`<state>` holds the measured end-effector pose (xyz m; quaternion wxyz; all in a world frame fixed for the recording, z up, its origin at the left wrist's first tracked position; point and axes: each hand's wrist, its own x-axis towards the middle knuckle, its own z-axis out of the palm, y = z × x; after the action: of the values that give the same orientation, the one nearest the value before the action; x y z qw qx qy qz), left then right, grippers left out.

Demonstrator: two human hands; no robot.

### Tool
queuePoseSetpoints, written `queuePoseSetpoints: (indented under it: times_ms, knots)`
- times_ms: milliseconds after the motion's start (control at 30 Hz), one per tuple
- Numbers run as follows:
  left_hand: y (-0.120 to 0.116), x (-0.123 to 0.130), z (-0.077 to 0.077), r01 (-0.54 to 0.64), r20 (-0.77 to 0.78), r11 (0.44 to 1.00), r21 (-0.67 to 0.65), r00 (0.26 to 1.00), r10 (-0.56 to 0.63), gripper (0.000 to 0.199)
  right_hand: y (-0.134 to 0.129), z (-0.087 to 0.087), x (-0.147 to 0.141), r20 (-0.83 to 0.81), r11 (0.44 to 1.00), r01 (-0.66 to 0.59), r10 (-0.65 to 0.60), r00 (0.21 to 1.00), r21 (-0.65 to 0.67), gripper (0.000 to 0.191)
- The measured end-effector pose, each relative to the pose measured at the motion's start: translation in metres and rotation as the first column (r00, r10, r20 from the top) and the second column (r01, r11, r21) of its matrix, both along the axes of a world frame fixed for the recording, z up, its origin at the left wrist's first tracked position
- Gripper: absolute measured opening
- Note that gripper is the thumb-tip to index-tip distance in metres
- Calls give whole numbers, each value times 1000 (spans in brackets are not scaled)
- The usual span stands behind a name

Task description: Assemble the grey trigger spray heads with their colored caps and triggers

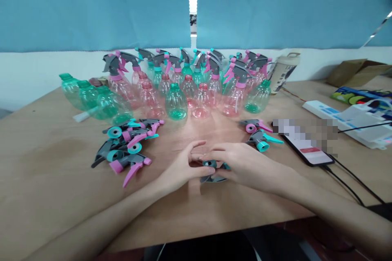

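My left hand (186, 167) and my right hand (234, 163) meet near the front middle of the table. Between them is a grey and teal spray head (210, 175), partly hidden by fingers. The right fingers are closed round it. My left hand's thumb touches its near side, while the other left fingers are curved and apart. A pile of grey, pink and teal spray heads (125, 149) lies to the left. Two more spray heads (259, 134) lie right of centre. Open-necked pink and green bottles (176, 104) stand beyond my hands.
Several bottles with spray heads fitted (214, 69) stand behind. A phone (306, 147) with cables lies on the right, near a white power strip (349, 118). A cup (283, 71) and a cardboard box (355, 73) are at the back right. The table edge (214, 234) is close in front.
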<state>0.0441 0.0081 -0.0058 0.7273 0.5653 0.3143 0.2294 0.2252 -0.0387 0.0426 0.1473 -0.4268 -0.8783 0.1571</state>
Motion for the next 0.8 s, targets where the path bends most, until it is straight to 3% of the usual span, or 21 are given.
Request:
queuePoseSetpoints:
  times_ms: [100,400,567,667,800]
  knots:
    - [0,-1,1,57,26,994,-93,998,-54,90,-6,1,-4,22,1000,14,-15,1000,21,42]
    - [-6,4,-6,121,117,976,-179,988,-101,101,-29,-15,0,148,982,71,-97,984,174,29]
    - [-4,2,-2,56,39,998,-35,998,-55,82,-44,-20,38,172,971,172,-200,965,164,26]
    - [-1,0,-1,21,-62,995,100,998,-15,66,-52,-23,76,172,923,336,-367,914,188,27]
    - [-2,-5,5,16,-197,963,269,980,38,49,-56,-25,129,183,901,421,-433,882,104,28]
